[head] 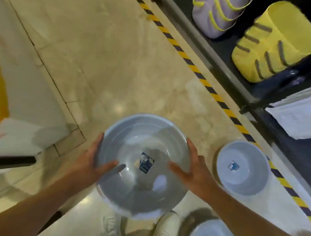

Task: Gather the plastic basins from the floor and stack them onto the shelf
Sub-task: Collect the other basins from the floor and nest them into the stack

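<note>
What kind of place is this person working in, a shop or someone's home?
Most likely a shop or stockroom aisle. Identical grey basins carry product labels, a dark shelf holds stacked yellow tubs, and yellow-black hazard tape runs along the polished floor.

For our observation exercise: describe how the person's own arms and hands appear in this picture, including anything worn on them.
Both forearms are bare from the frame's lower edge to the wrist: no sleeves, gloves, watch or bracelets show. The left hand and right hand are bare too, and no rings can be made out, though the picture is somewhat blurred. Pale shoes show below.
</note>
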Demonstrator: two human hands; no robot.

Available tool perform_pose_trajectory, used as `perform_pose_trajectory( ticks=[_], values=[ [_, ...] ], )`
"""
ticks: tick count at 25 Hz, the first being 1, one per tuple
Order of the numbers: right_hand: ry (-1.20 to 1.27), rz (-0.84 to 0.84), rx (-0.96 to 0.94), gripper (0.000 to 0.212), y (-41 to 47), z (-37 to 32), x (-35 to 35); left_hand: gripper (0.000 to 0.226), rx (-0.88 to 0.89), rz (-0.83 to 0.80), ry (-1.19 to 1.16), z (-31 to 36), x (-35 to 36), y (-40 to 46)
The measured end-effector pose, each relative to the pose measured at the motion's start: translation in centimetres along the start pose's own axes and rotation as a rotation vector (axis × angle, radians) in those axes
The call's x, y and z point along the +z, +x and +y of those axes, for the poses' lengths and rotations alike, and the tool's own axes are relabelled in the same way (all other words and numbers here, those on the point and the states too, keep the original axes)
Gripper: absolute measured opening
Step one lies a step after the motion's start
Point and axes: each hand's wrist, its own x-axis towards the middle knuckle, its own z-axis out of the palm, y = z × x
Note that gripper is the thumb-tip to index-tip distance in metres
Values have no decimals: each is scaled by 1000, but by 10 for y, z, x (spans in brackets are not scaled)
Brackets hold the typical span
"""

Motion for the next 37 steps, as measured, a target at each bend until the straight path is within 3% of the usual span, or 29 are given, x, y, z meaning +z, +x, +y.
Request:
perform_pose_trajectory(
  ticks=[6, 10, 14, 20, 25, 30, 37],
  values=[
    [-12, -39, -18, 113, 131, 110, 106, 125, 12, 0, -134, -134, 120, 114],
    [-69, -48, -43, 112, 168, 141, 152, 137, -66, -9, -120, -185, 159, 140],
    [-121, -44, 2, 113, 181, 160, 182, 141, -91, -1, -60, -206, 173, 149],
    [-67, -24, -16, 124, 185, 177, 203, 124, -141, 167, 163, -205, 196, 153],
    [78, -20, -36, 130, 183, 175, 207, 120, -127, 109, -187, -206, 197, 165],
    [125, 36, 16, 125, 132, 146, 150, 114, -27, 65, -165, -146, 151, 124],
    [214, 105, -3, 134, -42, -4, -69, 113, 183, -53, -159, 106, -26, 16]
  ],
)
